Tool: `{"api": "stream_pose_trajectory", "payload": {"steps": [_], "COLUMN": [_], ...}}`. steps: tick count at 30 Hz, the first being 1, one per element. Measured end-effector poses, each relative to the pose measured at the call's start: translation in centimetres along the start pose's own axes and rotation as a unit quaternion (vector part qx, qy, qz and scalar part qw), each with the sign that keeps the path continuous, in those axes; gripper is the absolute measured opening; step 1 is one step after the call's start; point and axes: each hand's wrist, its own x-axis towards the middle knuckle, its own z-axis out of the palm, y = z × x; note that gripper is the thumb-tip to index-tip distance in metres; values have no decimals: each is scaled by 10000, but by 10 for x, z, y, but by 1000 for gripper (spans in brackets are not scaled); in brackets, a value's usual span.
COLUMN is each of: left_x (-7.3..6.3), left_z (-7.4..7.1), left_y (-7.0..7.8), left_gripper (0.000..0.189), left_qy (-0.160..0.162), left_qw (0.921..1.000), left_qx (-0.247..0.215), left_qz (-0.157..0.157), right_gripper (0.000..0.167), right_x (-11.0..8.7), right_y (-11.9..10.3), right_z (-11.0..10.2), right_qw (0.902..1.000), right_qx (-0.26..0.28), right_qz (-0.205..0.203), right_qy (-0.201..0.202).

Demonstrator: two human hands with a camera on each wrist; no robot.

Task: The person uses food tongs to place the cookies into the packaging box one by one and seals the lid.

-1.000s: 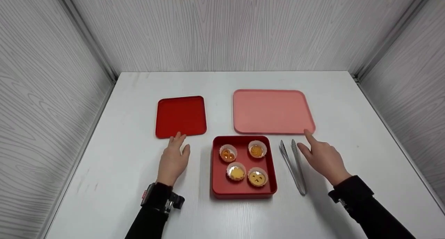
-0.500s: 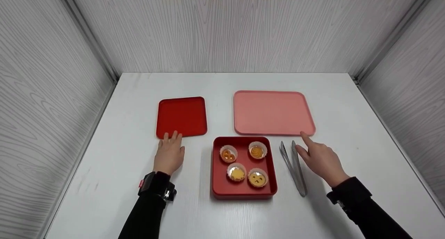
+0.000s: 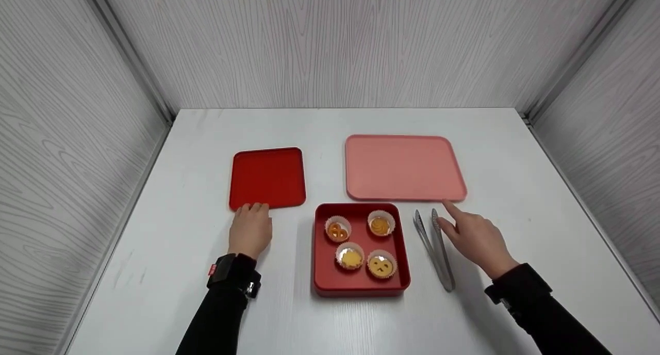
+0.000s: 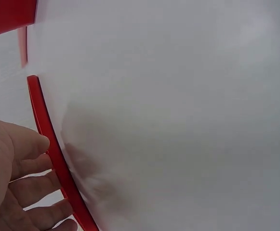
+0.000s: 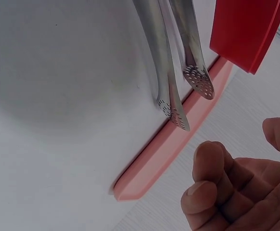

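Observation:
My left hand (image 3: 251, 228) lies on the white table with its fingertips on the near edge of a flat red lid (image 3: 268, 177). The left wrist view shows that lid's rim (image 4: 50, 144) edge-on, with my fingers (image 4: 31, 190) against it. An open red box (image 3: 322, 252) sits at the centre front with several small pastries in paper cups (image 3: 380, 225). My right hand (image 3: 472, 236) hovers just right of the metal tongs (image 3: 435, 252), index finger stretched out, holding nothing. In the right wrist view the tongs' perforated tips (image 5: 188, 94) lie beside the pink tray's edge (image 5: 168, 154), with my fingers (image 5: 212, 190) apart from them.
A large pink tray (image 3: 405, 166) lies behind the box and the tongs. Grey wood-grain walls close in the table on the left, back and right. A corner of the red box (image 5: 246, 33) shows in the right wrist view.
My left hand slid left and back, and its fingers now sit on the lid's near edge; the lid shifted slightly towards me. My right hand drew a little closer to the tongs.

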Motion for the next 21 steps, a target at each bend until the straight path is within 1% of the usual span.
{"api": "stream_pose_trajectory", "payload": {"steps": [4,6,8,10,12,16,17,19,21], "left_x": [-2,-4,-5,-7,-8,-10,-11,-12,-13], "left_z": [0,0,0,0,0,-2,-3,-3,-5], "left_y": [1,1,2,1,1,0,-1,-2,-3], "left_gripper": [22,18,15,15,16,28,28,24,19], "left_qy": [114,233,367,431,422,203,211,329,548], "left_qw": [9997,9993,9985,9981,9980,9988,9988,9983,9970], "left_qx": [187,280,359,392,399,346,335,328,321], "left_qz": [49,102,162,220,258,266,289,361,445], "right_gripper": [54,53,51,50,49,48,48,48,48], "right_x": [1,1,1,1,1,1,1,1,1], "right_y": [1,1,0,0,-1,-1,0,0,0], "right_z": [1,1,1,1,1,2,2,2,2], "right_qw": [10000,10000,10000,10000,10000,9999,9999,9998,9998], "right_qx": [-41,-56,-60,-57,-55,-81,-95,-113,-125], "right_qz": [-2,-12,-19,-25,-40,-94,-115,-147,-172], "right_qy": [-17,-14,-11,-15,-24,-3,3,23,37]}}
